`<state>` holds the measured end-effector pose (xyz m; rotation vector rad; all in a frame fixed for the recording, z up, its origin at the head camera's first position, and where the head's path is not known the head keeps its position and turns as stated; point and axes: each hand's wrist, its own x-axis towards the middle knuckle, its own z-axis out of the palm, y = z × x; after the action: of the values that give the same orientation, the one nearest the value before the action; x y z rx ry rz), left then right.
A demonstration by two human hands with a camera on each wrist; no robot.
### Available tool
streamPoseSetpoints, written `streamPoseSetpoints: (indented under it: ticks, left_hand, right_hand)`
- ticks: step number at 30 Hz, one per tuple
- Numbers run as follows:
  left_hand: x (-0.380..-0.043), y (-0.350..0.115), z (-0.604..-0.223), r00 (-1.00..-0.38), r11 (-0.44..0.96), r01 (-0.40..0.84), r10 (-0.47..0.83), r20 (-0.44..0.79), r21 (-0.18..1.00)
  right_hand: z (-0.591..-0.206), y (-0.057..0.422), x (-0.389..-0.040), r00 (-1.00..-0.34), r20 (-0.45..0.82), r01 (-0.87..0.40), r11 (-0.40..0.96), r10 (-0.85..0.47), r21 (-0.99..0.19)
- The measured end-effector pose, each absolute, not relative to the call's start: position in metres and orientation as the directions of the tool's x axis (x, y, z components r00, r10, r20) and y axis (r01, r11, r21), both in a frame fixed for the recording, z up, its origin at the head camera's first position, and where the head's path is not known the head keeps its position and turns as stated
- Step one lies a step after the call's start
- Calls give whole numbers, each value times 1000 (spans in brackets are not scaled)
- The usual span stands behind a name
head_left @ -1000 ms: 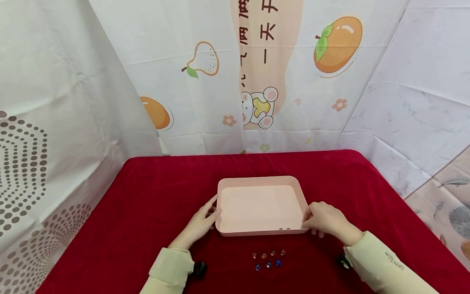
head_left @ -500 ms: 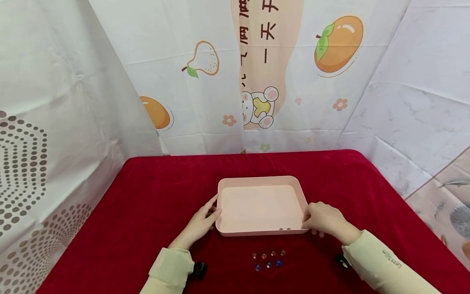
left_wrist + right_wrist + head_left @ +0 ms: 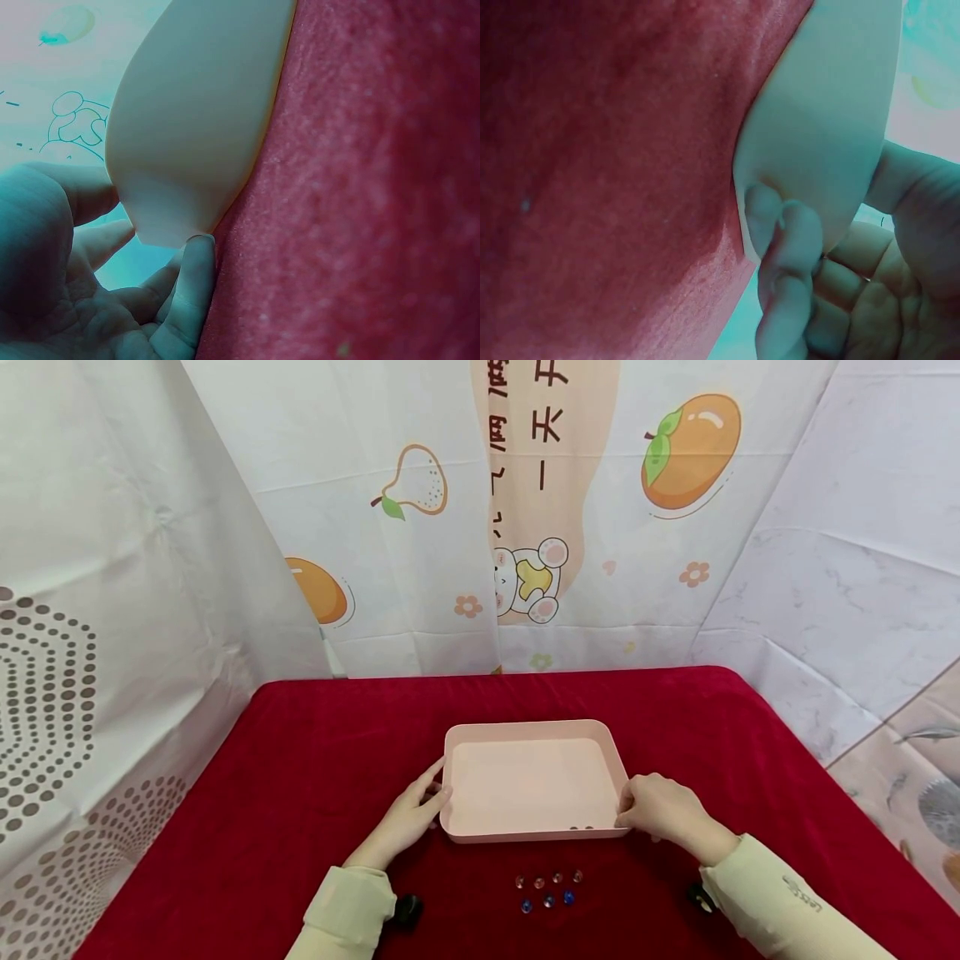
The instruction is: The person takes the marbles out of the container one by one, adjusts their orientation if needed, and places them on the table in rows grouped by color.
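A pale pink rectangular tray [image 3: 532, 785] with low walls rests on the red cloth, between both hands. My left hand [image 3: 408, 817] grips its left side, thumb at the rim and fingers against the outer wall. From the left wrist, the tray's wall [image 3: 202, 97] shows with the hand [image 3: 82, 277] around its corner. At the near right corner my right hand [image 3: 663, 810] pinches the rim, thumb inside. In the right wrist view its curled fingers [image 3: 787, 262] lie against the outer wall [image 3: 825, 112]. Tiny dark spots sit along the tray's front inner edge, partly hidden.
Several small faceted gems lie in two rows before the tray: clear reddish ones [image 3: 557, 877] behind, blue ones [image 3: 548, 900] in front. Red velvet cloth [image 3: 337, 760] covers the table. Printed curtains [image 3: 375, 568] hang behind and at both sides. Dark objects [image 3: 407, 910] sit by the wrists.
The right hand's lower fingers show slightly less beneath the palm. The tray, the gems and the left hand stay in place.
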<state>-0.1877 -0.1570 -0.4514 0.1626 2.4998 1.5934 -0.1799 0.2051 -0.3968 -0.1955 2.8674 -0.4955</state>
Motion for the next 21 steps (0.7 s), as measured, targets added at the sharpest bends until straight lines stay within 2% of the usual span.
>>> streamPoseSetpoints:
  ticks: [21]
  left_hand:
    - [-185, -157, -449, -980, 429, 6, 184, -81, 903]
  right_hand:
    - [-383, 211, -171, -979, -141, -70, 887, -149, -456]
